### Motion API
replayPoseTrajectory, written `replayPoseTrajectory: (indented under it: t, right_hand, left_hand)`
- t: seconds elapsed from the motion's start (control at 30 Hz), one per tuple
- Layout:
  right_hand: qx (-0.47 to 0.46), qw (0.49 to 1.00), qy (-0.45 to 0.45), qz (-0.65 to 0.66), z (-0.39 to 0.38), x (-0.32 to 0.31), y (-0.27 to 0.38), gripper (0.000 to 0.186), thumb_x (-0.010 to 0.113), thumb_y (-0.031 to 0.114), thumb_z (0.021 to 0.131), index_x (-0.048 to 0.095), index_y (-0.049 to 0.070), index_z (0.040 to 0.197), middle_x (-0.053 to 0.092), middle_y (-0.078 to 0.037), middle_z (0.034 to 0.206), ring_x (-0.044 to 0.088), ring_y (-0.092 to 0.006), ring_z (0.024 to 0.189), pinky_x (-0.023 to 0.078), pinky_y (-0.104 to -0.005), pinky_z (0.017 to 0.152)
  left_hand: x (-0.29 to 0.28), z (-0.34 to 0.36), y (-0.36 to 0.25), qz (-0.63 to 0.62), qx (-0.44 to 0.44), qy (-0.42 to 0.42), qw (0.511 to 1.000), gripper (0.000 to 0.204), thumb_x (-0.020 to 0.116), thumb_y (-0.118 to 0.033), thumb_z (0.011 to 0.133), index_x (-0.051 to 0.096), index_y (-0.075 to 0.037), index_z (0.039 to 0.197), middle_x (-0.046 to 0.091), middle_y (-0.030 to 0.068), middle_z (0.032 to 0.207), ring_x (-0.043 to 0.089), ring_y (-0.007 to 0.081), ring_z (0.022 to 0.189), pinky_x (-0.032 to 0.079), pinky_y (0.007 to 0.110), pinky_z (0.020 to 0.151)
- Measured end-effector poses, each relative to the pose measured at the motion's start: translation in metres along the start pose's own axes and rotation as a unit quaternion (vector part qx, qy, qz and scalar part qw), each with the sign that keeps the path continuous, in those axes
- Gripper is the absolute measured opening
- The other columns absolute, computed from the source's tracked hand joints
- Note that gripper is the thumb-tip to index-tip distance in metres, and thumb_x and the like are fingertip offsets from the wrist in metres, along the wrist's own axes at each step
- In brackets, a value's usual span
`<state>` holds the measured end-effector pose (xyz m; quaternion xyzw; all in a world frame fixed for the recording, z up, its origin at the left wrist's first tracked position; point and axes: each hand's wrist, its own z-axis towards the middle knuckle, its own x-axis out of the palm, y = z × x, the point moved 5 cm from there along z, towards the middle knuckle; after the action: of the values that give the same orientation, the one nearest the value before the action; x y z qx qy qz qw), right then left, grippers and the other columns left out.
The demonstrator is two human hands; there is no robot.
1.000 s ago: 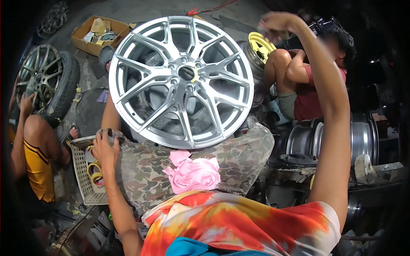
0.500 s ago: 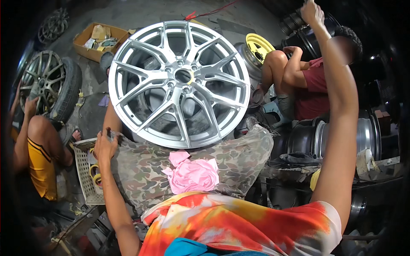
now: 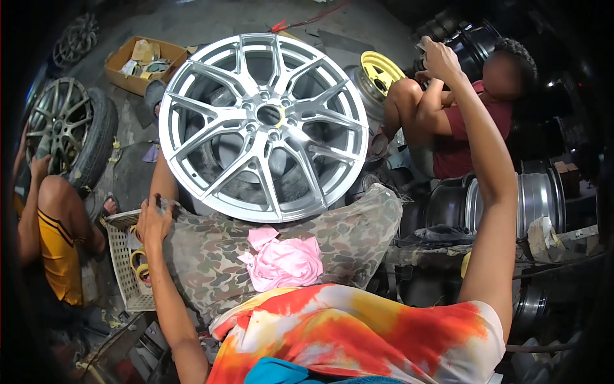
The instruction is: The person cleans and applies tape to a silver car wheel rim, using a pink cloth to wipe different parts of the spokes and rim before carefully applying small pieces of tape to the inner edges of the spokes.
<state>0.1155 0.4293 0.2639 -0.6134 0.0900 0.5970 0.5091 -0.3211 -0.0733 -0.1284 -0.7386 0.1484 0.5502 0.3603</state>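
Observation:
In front of me a large silver alloy wheel rim lies with its spoked face toward me. A camouflage cloth covers my lap just below it, with a crumpled pink cloth on top. My left hand rests at the cloth's left edge, near the rim of a cream plastic basket; its fingers are apart and hold nothing. Raised high to the right, away from the wheel, is my right hand. Its fingers are curled in, and whatever they hold is too small to name.
A person in a dark red shirt sits at the right, beside a yellow wheel and stacked rims. Another in yellow shorts handles a dark rim by a tyre. A cardboard box stands far left.
My right hand has come down and to the left, its arm still raised. The whole view has shifted slightly; my left hand stays at the cloth's edge.

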Motion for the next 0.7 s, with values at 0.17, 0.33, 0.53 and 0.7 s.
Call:
replayPoseTrajectory:
  t: [0.17, 0.33, 0.53, 0.7]
  right_hand:
    - [0.041, 0.996, 0.007, 0.085, -0.044, 0.083, 0.02, 0.028, 0.058, 0.013, 0.089, 0.068, 0.009, 0.115, 0.075, -0.024, 0.106, 0.073, -0.0404, 0.104, 0.057, -0.0503, 0.091]
    - [0.047, 0.977, 0.146, 0.149, -0.101, 0.176, 0.056, 0.025, 0.054, 0.016, 0.089, 0.067, 0.003, 0.106, 0.073, -0.029, 0.102, 0.072, -0.047, 0.094, 0.057, -0.0549, 0.088]
    - [0.139, 0.941, 0.24, 0.193, -0.177, 0.292, 0.082, 0.033, 0.058, 0.019, 0.088, 0.068, 0.005, 0.116, 0.069, -0.029, 0.121, 0.066, -0.047, 0.115, 0.052, -0.055, 0.101]
    - [0.189, 0.88, 0.342, 0.269, -0.246, 0.327, 0.102, 0.037, 0.059, 0.019, 0.092, 0.061, 0.005, 0.126, 0.07, -0.028, 0.119, 0.065, -0.0452, 0.119, 0.051, -0.055, 0.101]
  left_hand:
    - [0.012, 0.022, 0.002, 0.047, -0.036, 0.097, 0.994, 0.071, 0.071, -0.045, 0.091, 0.049, -0.014, 0.152, 0.052, 0.0254, 0.146, 0.058, 0.0468, 0.127, 0.048, 0.051, 0.106]
    - [0.068, 0.077, 0.001, 0.173, -0.017, 0.182, 0.968, 0.089, 0.073, -0.04, 0.092, 0.025, -0.018, 0.163, 0.045, 0.0241, 0.152, 0.054, 0.0478, 0.131, 0.047, 0.052, 0.108]
    - [0.136, 0.166, 0.091, -0.038, -0.183, 0.112, 0.976, 0.067, 0.058, -0.029, 0.102, 0.029, -0.032, 0.162, 0.049, 0.0227, 0.149, 0.054, 0.0459, 0.135, 0.049, 0.056, 0.107]
    - [0.146, 0.192, 0.082, 0.046, -0.073, 0.12, 0.989, 0.052, 0.056, -0.037, 0.101, 0.041, -0.017, 0.147, 0.062, 0.0305, 0.135, 0.061, 0.0496, 0.125, 0.049, 0.056, 0.105]
